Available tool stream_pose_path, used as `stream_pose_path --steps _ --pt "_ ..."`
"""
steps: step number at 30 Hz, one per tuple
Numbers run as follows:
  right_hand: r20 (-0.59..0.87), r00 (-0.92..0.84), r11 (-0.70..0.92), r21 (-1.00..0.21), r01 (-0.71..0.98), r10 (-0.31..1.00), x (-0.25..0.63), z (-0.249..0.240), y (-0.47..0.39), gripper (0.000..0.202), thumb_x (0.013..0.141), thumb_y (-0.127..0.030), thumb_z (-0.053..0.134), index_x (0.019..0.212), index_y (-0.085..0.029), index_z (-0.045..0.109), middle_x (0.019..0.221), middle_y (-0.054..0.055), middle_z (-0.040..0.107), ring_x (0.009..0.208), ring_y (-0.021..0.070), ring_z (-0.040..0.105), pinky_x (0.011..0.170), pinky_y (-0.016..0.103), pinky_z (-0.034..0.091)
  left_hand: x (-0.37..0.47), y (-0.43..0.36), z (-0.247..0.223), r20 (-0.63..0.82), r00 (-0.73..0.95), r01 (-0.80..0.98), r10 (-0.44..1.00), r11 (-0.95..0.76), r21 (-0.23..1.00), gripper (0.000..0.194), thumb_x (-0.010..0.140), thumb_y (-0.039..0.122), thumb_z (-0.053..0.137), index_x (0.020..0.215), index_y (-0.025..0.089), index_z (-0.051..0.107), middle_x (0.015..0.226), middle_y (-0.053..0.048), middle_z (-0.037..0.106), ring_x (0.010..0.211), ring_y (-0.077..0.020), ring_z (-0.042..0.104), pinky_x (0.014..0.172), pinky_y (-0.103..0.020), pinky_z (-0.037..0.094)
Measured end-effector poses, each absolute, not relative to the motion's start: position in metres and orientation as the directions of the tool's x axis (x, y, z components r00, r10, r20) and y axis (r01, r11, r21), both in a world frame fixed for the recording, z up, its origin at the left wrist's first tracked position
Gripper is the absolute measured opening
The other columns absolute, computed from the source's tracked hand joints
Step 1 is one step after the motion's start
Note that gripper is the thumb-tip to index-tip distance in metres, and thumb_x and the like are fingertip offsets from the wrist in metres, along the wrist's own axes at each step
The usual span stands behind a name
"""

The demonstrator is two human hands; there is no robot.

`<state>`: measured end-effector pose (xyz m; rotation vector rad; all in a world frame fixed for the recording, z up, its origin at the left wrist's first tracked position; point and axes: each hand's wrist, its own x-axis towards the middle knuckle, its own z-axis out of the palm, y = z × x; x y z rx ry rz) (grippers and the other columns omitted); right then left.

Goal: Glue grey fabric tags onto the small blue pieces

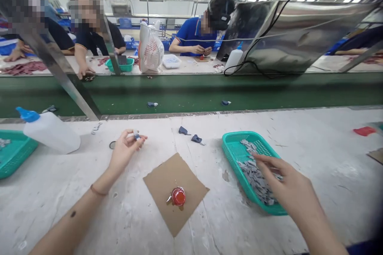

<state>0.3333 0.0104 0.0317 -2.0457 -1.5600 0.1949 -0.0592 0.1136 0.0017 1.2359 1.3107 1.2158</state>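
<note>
My left hand (127, 145) is raised at the left of the cardboard, its fingers closed on a small grey-and-white piece (137, 135). My right hand (283, 179) reaches over the green basket (236, 179), fingertips at the small grey pieces (257, 179) heaped in it; whether they pinch one is too small to tell. Between my hands a brown cardboard square (163, 179) lies on the table, with a red round cap (178, 196) in a wet patch on it. Two dark blue pieces (183, 130) rest beyond the cardboard.
A white bottle with a blue tip (55, 133) leans by another green basket (18, 153) at the left. A metal post (80, 97) rises beyond it. Past the table runs a green belt (185, 91); people sit across it. A red piece (364, 131) lies far right.
</note>
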Motion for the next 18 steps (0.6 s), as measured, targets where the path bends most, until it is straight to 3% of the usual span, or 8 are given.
stream_pose_path --steps 2,6,10,14,16,18 --pt "0.121 0.198 -0.141 -0.374 0.917 0.973 0.361 0.018 0.015 0.029 0.09 -0.036 0.051 0.1 -0.021 0.073 0.106 0.017 0.07 0.094 0.0373 0.068 0.078 0.048 0.054 -0.069 0.153 0.005 0.115 -0.135 0.38 0.984 -0.056 0.923 0.031 0.076 0.036 0.069 0.098 0.017 0.057 0.096 -0.009 0.073 0.078 -0.0185 0.064 0.066 -0.028 0.048" --pt "0.074 0.088 -0.066 -0.256 0.964 0.993 0.376 0.004 0.02 0.037 0.089 -0.033 0.046 0.103 -0.013 0.073 0.104 0.019 0.066 0.101 0.0368 0.064 0.091 0.053 0.05 -0.083 0.229 0.01 0.204 -0.23 0.554 0.952 -0.044 0.831 0.022 0.066 0.025 0.073 0.083 0.017 0.061 0.092 -0.009 0.068 0.096 -0.0283 0.061 0.08 -0.035 0.046" --pt "0.071 0.069 -0.048 -0.267 0.963 0.995 0.369 0.011 0.018 0.035 0.092 -0.027 0.042 0.101 -0.013 0.073 0.103 0.017 0.065 0.1 0.032 0.064 0.091 0.048 0.051 -0.092 0.277 0.008 0.237 -0.22 0.612 0.946 -0.055 0.789 0.024 0.063 0.023 0.076 0.064 0.019 0.052 0.071 -0.004 0.06 0.102 -0.034 0.058 0.085 -0.04 0.043" --pt "0.109 0.052 -0.012 -0.337 0.941 0.993 0.365 0.018 0.021 0.031 0.095 -0.029 0.044 0.105 -0.018 0.071 0.105 0.013 0.068 0.103 0.0299 0.063 0.089 0.045 0.052 -0.098 0.299 0.0 0.299 -0.125 0.596 0.946 -0.169 0.785 0.037 0.066 0.03 0.077 0.055 0.02 0.043 0.053 0.001 0.042 0.105 -0.0352 0.056 0.09 -0.042 0.041" --pt "0.111 0.011 0.027 -0.336 0.941 0.994 0.364 0.02 0.027 0.028 0.094 -0.027 0.046 0.103 -0.019 0.072 0.104 0.012 0.07 0.102 0.0298 0.064 0.087 0.044 0.053 -0.096 0.304 -0.003 0.342 -0.09 0.588 0.935 -0.227 0.777 0.036 0.065 0.031 0.078 0.056 0.021 0.044 0.057 -0.001 0.044 0.115 -0.0383 0.051 0.098 -0.045 0.038" --pt "0.066 -0.038 0.057 -0.306 0.95 0.997 0.363 0.022 0.034 0.026 0.091 -0.023 0.049 0.098 -0.019 0.073 0.099 0.012 0.071 0.098 0.0299 0.065 0.084 0.043 0.053 -0.088 0.306 -0.003 0.351 -0.024 0.629 0.936 -0.258 0.733 0.027 0.064 0.028 0.076 0.064 0.021 0.051 0.071 -0.004 0.055 0.125 -0.0412 0.042 0.106 -0.048 0.032"
